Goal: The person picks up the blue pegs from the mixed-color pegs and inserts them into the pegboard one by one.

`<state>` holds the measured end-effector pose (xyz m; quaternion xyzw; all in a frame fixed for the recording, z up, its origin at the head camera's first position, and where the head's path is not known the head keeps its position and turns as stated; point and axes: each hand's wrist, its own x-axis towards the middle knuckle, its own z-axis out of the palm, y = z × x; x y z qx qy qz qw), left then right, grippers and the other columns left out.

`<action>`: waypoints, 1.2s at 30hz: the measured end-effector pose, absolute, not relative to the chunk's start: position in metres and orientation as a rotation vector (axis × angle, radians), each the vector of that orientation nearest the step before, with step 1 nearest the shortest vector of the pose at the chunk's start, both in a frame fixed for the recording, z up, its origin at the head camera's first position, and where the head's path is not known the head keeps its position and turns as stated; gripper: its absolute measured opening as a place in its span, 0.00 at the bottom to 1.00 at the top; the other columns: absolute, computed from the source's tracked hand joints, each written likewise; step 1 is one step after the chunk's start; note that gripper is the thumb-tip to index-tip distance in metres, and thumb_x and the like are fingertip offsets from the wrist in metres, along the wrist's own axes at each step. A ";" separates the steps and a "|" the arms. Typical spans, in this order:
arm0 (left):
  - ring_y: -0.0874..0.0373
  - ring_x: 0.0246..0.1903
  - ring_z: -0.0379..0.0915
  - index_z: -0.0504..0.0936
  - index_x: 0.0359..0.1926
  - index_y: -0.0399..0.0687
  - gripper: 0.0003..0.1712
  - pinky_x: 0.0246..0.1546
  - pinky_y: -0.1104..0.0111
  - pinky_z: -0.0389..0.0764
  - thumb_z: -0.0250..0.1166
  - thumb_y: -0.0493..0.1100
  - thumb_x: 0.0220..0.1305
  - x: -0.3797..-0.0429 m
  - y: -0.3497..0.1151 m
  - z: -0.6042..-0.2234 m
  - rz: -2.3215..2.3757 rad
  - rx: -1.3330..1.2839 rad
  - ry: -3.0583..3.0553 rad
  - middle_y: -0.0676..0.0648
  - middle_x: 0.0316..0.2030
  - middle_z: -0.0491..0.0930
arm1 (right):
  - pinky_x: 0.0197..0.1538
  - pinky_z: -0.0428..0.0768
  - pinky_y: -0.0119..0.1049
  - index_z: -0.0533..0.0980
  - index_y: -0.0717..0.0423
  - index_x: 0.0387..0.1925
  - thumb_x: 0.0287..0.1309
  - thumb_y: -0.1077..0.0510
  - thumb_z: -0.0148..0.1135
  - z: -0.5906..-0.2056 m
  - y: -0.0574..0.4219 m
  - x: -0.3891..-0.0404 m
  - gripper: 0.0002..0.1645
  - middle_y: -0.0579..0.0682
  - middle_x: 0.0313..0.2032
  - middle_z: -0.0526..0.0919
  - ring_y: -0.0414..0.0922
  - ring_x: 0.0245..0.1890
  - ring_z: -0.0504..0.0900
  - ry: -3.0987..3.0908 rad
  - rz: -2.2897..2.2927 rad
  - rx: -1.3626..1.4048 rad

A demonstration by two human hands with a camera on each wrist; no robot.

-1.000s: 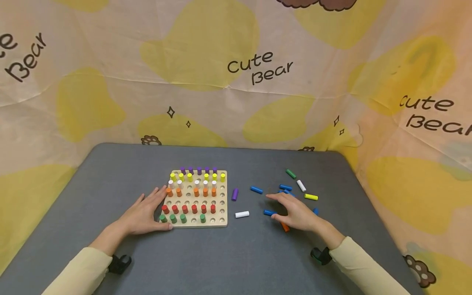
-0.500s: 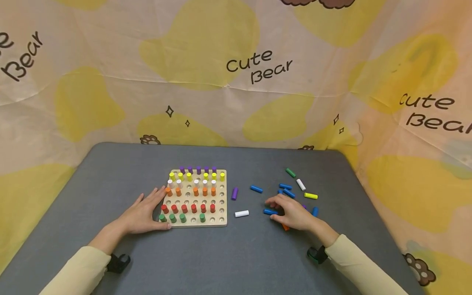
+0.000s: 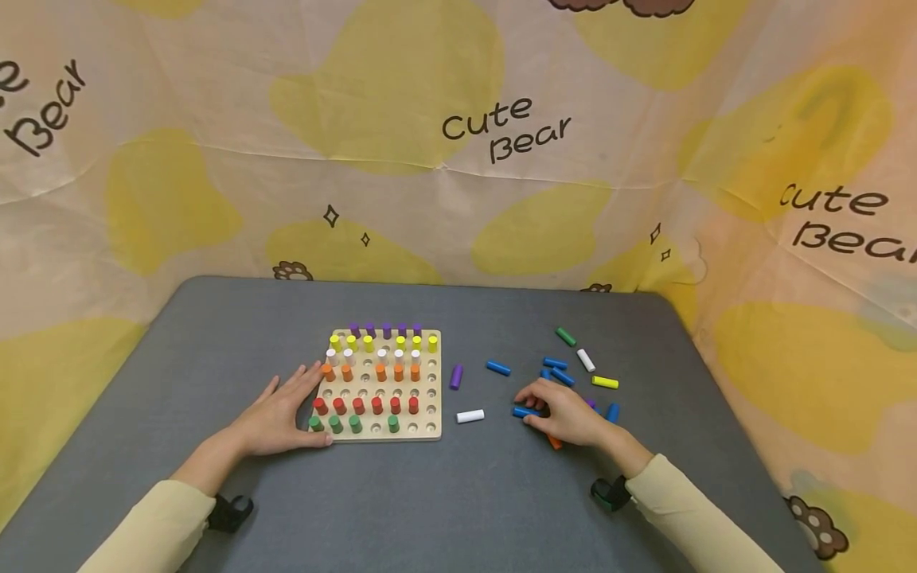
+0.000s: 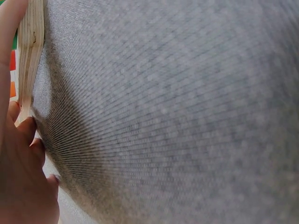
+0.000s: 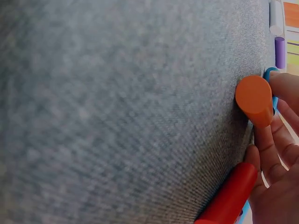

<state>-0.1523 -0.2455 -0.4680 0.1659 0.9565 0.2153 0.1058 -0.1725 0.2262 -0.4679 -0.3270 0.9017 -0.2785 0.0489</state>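
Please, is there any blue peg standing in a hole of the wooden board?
No, every blue peg that the head view shows is off the wooden board, to its right.

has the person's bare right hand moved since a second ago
Yes, slightly: in the head view, the bare right hand has shifted left toward the unmoved pale wooden square pegboard, its fingers closing in on a blue cylindrical peg.

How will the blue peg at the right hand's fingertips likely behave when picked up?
The blue peg is probably stiff, as its sides look straight. It is likely light, being small beside the right hand. Looking round and lying on its side, it may roll if bumped.
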 end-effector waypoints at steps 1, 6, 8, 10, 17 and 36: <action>0.39 0.69 0.38 0.47 0.71 0.45 0.68 0.62 0.37 0.36 0.64 0.75 0.38 -0.152 -0.245 -0.467 0.640 0.490 2.816 0.40 0.71 0.46 | 0.39 0.75 0.30 0.76 0.50 0.43 0.52 0.59 0.65 -0.468 0.226 -0.173 0.15 0.41 0.35 0.75 0.36 0.34 0.73 2.746 -0.852 -1.001; 0.39 0.69 0.38 0.46 0.72 0.45 0.67 0.62 0.37 0.36 0.65 0.74 0.38 -0.151 -0.245 -0.465 0.663 0.498 2.809 0.40 0.71 0.46 | 0.38 0.75 0.28 0.77 0.50 0.41 0.54 0.60 0.64 -0.468 0.224 -0.173 0.11 0.40 0.33 0.74 0.35 0.34 0.72 2.736 -0.840 -1.009; 0.39 0.69 0.38 0.46 0.72 0.46 0.67 0.62 0.37 0.36 0.65 0.74 0.38 -0.151 -0.244 -0.465 0.665 0.499 2.810 0.41 0.71 0.46 | 0.37 0.75 0.28 0.77 0.50 0.41 0.54 0.60 0.64 -0.467 0.223 -0.173 0.11 0.40 0.33 0.74 0.35 0.33 0.72 2.733 -0.836 -1.010; 0.39 0.69 0.38 0.46 0.72 0.46 0.67 0.62 0.37 0.36 0.65 0.74 0.38 -0.151 -0.244 -0.466 0.669 0.495 2.810 0.41 0.71 0.46 | 0.37 0.75 0.28 0.77 0.50 0.41 0.54 0.60 0.64 -0.466 0.223 -0.173 0.11 0.40 0.33 0.74 0.35 0.33 0.72 2.733 -0.834 -1.009; 0.39 0.70 0.37 0.46 0.72 0.47 0.67 0.62 0.38 0.35 0.65 0.75 0.38 -0.151 -0.245 -0.468 0.674 0.490 2.807 0.41 0.71 0.46 | 0.36 0.75 0.28 0.77 0.50 0.41 0.54 0.60 0.64 -0.466 0.222 -0.175 0.11 0.41 0.33 0.74 0.35 0.33 0.72 2.739 -0.817 -1.025; 0.39 0.70 0.37 0.46 0.72 0.47 0.67 0.62 0.38 0.34 0.65 0.74 0.38 -0.152 -0.246 -0.468 0.682 0.484 2.800 0.41 0.71 0.46 | 0.37 0.76 0.29 0.77 0.48 0.41 0.55 0.59 0.63 -0.455 0.197 -0.182 0.11 0.41 0.36 0.76 0.35 0.34 0.74 2.799 -0.845 -1.065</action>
